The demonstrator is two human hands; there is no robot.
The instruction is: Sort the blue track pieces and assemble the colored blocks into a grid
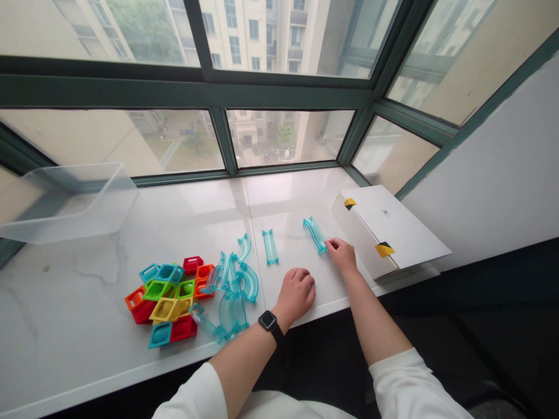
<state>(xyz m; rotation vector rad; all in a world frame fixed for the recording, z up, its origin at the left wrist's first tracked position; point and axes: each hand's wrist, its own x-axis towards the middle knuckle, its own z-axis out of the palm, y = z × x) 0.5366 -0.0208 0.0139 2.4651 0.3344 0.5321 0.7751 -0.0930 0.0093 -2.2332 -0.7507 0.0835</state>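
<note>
Nearest, left hand with a black smartwatch on its wrist, curled in a loose fist, knuckles down on the glossy white marble sill, gripping nothing. Just beyond, right hand with fingertips pinching the near end of a clear blue straight track piece, lying flat beside a smooth white cardboard box with yellow-and-black tape tabs and print too small to read. Leftward, a second straight track, curved translucent tracks, bright square plastic blocks; farthest, a frosted plastic bin.

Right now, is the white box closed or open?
Closed: the white box lies flat with its lid down, and yellow-black tape sits across its edge.
</note>
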